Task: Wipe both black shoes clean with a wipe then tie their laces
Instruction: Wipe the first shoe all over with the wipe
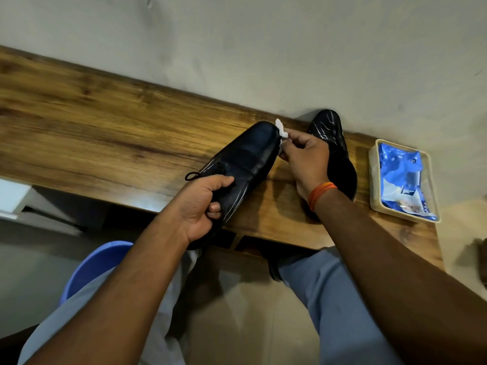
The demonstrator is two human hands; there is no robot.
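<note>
Forearms [395, 259] over wooden table [79, 122] — grey wall [263, 43] behind.

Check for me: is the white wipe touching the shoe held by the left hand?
Touching. The head view shows the wipe, pinched by the right hand, pressed against the toe edge of the held shoe.

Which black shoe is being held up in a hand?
The nearer shoe, gripped at its heel end by the left hand. The other shoe lies on the table behind the right hand.
</note>
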